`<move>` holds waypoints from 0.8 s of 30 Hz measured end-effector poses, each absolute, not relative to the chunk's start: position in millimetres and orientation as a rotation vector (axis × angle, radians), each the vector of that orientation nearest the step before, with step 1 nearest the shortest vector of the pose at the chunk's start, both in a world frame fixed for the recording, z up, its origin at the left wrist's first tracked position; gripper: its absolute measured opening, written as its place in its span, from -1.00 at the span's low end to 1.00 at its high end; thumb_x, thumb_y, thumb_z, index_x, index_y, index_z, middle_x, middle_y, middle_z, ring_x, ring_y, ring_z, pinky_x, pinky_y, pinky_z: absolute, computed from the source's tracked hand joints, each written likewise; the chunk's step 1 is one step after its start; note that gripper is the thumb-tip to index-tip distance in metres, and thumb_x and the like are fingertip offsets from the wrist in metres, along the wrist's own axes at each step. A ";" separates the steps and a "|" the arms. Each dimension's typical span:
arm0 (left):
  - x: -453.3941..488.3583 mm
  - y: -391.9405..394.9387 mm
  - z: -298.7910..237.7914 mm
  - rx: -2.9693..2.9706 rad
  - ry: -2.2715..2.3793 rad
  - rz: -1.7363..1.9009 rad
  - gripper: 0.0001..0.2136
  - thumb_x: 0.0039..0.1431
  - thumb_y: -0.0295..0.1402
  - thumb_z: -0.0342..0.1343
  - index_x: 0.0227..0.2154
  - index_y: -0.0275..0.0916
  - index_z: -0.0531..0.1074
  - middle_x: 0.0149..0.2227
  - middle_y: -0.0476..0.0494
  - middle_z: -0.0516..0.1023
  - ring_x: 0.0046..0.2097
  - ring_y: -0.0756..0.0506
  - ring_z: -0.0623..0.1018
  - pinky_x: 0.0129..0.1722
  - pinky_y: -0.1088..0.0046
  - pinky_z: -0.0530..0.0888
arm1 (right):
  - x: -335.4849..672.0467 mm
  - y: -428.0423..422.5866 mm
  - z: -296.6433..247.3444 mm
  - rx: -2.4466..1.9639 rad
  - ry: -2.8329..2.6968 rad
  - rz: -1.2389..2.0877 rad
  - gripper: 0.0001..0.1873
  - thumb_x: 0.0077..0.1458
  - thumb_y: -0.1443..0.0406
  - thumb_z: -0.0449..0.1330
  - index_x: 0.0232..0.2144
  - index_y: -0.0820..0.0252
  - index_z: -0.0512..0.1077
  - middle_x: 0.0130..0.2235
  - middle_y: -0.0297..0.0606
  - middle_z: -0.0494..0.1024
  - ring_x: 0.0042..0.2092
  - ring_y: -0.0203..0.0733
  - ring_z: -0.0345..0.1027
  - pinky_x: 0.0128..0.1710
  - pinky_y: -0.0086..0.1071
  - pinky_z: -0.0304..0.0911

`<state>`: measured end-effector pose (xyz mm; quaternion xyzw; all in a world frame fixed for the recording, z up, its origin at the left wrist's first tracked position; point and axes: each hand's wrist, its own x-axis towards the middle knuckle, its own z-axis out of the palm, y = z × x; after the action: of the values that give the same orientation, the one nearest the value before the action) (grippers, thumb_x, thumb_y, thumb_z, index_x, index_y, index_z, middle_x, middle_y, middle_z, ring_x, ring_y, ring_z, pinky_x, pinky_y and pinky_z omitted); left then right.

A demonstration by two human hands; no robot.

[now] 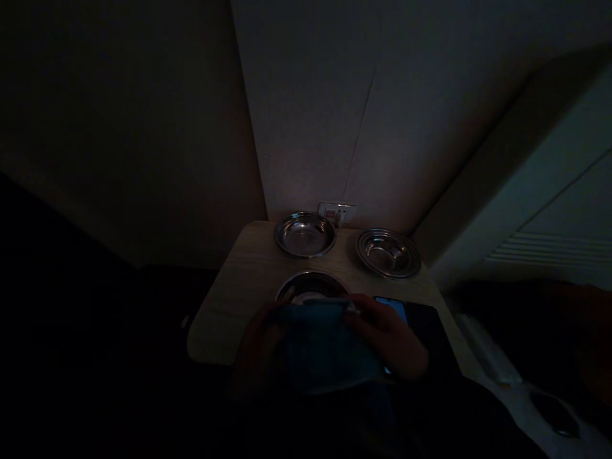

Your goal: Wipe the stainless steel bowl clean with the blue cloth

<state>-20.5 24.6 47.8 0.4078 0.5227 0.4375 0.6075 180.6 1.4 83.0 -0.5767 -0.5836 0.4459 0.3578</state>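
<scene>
A blue-teal cloth [329, 347] hangs between my two hands, in front of a shiny metal bowl [313, 280] on the small table. My left hand [258, 341], dim and blurred, closes on the cloth's left edge. At its upper right corner my right hand [389, 338] pinches it, and a small pale bit shows by the fingertips. The cloth covers the near part of the bowl. In this dark light, what the bowl holds cannot be made out.
A metal bowl [306, 236] stands at the back of the wooden table [224, 312], and stacked metal bowls [387, 254] stand back right. A lit phone [394, 307] lies by a dark flat object [433, 331]. Behind is a wall socket [337, 212].
</scene>
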 end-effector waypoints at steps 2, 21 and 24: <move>-20.7 24.6 45.8 0.994 1.235 1.015 -0.74 -0.10 -0.31 0.08 -0.29 -0.27 0.39 -0.34 -0.08 0.53 -0.29 -0.09 0.49 -0.27 0.37 0.41 | 180.9 3.6 77.9 -1.482 -1.246 1.247 -0.61 0.04 0.12 0.09 -0.14 0.21 0.41 -0.34 -0.27 0.54 -0.33 -0.19 0.41 -0.38 -0.38 0.30; -21.0 29.1 44.1 1.464 1.573 1.014 -0.60 0.03 -0.15 0.04 -0.09 -0.22 0.34 -0.04 -0.23 0.44 -0.03 -0.16 0.44 -0.02 0.25 0.34 | 196.0 6.7 91.4 -1.655 -1.269 0.768 -0.64 0.04 0.08 0.09 -0.27 0.22 0.45 -0.35 -0.28 0.55 -0.31 -0.17 0.40 -0.35 -0.40 0.27; -33.3 36.1 34.5 1.281 1.712 1.013 -0.63 0.02 -0.08 0.01 -0.20 -0.24 0.36 -0.15 -0.22 0.49 -0.17 -0.15 0.49 -0.17 0.28 0.41 | 200.2 7.3 100.5 -1.735 -1.300 0.490 -0.65 0.03 0.09 0.07 -0.27 0.21 0.45 -0.36 -0.26 0.56 -0.33 -0.14 0.42 -0.40 -0.38 0.28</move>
<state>-33.3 36.1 34.5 0.5013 0.6699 0.3963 0.3780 200.2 7.3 100.5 -0.6996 -0.5244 0.1975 0.4434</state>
